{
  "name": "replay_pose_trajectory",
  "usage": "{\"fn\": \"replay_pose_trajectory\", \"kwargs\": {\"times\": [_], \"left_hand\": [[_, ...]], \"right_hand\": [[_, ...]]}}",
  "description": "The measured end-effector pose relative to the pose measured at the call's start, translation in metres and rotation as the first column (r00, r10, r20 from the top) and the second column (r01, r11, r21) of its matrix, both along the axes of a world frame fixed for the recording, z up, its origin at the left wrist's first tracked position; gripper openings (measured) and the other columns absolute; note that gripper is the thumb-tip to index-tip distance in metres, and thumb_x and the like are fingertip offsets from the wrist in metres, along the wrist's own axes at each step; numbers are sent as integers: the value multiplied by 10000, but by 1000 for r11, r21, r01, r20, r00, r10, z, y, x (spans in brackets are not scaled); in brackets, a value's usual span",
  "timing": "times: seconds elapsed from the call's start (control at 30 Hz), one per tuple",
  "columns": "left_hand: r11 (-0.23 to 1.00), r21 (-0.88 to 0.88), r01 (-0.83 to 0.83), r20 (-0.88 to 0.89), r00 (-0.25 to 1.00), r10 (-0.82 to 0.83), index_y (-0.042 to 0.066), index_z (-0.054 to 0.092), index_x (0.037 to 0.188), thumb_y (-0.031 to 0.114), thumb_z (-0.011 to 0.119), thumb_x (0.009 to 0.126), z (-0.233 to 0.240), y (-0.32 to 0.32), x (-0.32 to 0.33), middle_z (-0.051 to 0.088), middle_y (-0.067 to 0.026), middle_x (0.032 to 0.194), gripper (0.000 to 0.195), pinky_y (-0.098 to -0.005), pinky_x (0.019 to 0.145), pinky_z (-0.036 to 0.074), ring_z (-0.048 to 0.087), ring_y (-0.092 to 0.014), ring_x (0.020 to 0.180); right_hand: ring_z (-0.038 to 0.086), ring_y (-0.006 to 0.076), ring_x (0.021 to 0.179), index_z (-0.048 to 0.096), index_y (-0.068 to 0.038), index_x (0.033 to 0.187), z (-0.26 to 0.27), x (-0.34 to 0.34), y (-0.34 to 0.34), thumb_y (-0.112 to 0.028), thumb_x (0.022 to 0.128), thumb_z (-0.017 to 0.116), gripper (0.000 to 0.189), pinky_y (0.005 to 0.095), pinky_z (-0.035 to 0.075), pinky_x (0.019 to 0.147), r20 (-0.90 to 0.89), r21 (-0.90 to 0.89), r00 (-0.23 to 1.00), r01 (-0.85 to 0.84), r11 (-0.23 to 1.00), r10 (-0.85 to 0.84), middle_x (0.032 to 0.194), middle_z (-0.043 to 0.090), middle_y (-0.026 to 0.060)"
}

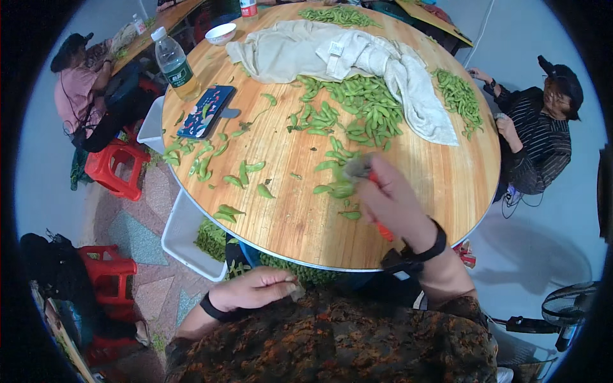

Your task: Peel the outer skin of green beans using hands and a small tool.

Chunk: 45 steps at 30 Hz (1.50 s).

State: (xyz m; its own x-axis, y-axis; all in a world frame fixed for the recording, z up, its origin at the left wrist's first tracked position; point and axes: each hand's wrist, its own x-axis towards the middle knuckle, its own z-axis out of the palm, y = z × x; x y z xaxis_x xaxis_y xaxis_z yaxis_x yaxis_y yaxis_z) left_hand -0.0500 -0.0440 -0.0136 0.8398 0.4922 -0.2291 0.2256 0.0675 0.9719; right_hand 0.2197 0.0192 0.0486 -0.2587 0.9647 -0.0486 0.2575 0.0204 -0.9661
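Observation:
My right hand (393, 198) is over the near right part of the round wooden table (287, 225), shut on a red-handled tool (384, 232), probably scissors. Motion blurs its fingertips, and a grey covering shows there. Just left of those fingers lie green soybean pods (328, 165), some of them touching or partly behind the hand. My left hand (261, 288) is below the table's near edge, in front of my body, with thumb and fingers pinched together. Something grey is at its fingertips; no pod can be seen in it. Beyond my hands lies a larger pile of pods (368, 103).
A cream cloth (282, 52) partly covers the pile. A phone in a patterned case (206, 112), a plastic bottle (177, 67) and a bowl (221, 34) stand or lie at left. Below are a white bin (179, 234) and red stools (117, 165). A person (539, 129) sits at right.

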Motion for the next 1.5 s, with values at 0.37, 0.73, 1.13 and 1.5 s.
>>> {"fn": "replay_pose_trajectory", "kwargs": {"times": [0.37, 0.73, 1.13, 1.5], "left_hand": [[627, 741, -241, -58, 907, 417, 28, 474, 1236, 27, 497, 783, -136, 8, 24, 472, -256, 1233, 453, -474, 1007, 327, 395, -432, 1184], [778, 619, -110, -150, 955, 254, 4, 570, 1030, 37, 544, 807, -87, -3, 24, 596, -202, 939, 227, -428, 786, 462, 560, -398, 885], [731, 74, -678, 218, 727, 652, 34, 501, 939, 129, 497, 941, -3, 40, 65, 487, 14, 816, 95, -212, 632, 394, 449, -62, 708], [764, 284, -579, 243, 814, 527, 59, 469, 833, 146, 472, 961, -15, 52, 55, 452, 49, 751, 155, -196, 574, 342, 366, -36, 638]], "right_hand": [[601, 316, 678, 493, -7, 986, -24, -62, 24, -64, 787, 532, 211, 399, 489, 568, 837, 353, 544, -614, 706, 55, 866, 541, 163], [580, 244, 628, 496, -49, 984, -39, -21, 39, -83, 796, 556, 201, 341, 458, 509, 544, 497, 837, -378, 781, 60, 788, 528, 102], [448, 53, 486, 482, -54, 1006, -17, -30, 7, -110, 864, 553, 168, 221, 360, 421, -341, -166, 924, -241, 956, 173, 707, 487, -14], [564, 415, 697, 409, 8, 942, -19, -13, 12, -100, 840, 434, 150, 444, 438, 604, 224, 118, 932, -315, 942, 284, 754, 554, 228]]}}
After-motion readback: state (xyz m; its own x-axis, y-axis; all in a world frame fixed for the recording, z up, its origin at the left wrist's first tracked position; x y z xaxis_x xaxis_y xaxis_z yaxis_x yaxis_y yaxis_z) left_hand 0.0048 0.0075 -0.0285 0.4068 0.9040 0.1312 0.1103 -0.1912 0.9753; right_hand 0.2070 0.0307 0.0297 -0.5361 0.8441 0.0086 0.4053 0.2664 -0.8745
